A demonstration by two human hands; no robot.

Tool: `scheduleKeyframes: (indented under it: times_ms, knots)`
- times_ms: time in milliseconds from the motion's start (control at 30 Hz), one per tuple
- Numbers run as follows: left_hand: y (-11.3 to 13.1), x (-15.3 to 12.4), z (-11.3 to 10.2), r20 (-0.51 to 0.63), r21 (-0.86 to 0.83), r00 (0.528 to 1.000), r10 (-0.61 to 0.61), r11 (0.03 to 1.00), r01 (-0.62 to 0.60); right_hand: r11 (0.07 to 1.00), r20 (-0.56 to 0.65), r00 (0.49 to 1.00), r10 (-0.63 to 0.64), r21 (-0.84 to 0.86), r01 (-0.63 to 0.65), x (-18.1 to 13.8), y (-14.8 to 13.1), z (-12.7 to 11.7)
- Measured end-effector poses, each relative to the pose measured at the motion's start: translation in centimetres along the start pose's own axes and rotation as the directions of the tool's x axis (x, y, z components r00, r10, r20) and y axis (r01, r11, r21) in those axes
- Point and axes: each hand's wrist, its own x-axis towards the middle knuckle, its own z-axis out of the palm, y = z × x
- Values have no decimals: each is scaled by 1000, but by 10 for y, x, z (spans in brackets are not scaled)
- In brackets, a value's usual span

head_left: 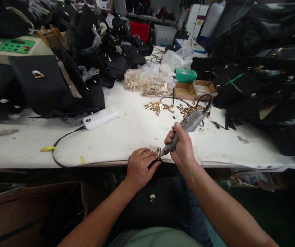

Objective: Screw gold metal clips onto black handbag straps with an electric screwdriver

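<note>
My right hand [182, 144] is wrapped round a grey electric screwdriver [195, 120], its tip slanting down to the left. The tip is at a small gold metal plate [158, 151] by the table's front edge; whether it touches a screw is too small to tell. My left hand [140, 166] is closed on the edge of a black bag [162, 202], fingers and thumb close beside the plate. The bag hangs down over my lap, with a gold clasp [152, 198] on its front.
Loose gold plates [159, 107] lie beyond the screwdriver, near plastic bags of hardware [156, 87] and cardboard boxes [184, 91]. A white power bank [99, 118] with a black cable lies left. Black bags [44, 82] are piled on the left; more black pieces [252, 85] lie right.
</note>
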Motion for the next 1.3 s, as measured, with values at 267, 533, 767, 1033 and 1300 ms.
scheduleKeyframes:
  times_ms: [267,533,767,1033,1300]
  knots:
    - [-3,0,1,-3,1,1000,16,1000,-16,998,-20,1000,-4,-67,3,-3,11,4]
    - [-3,1,1,-6,1,1000,18,1000,-18,997,-7,999,-48,-54,47,-5,6,6]
    - [-3,0,2,-12,4,1000,16,1000,-16,996,-2,999,-52,-76,51,-7,7,5]
    - [-5,-1,3,3,4,1000,3,1000,-3,995,1,998,-65,-74,64,-10,9,5]
    - [-2,0,1,-3,0,1000,8,1000,-8,990,18,996,-91,-107,93,-13,10,6]
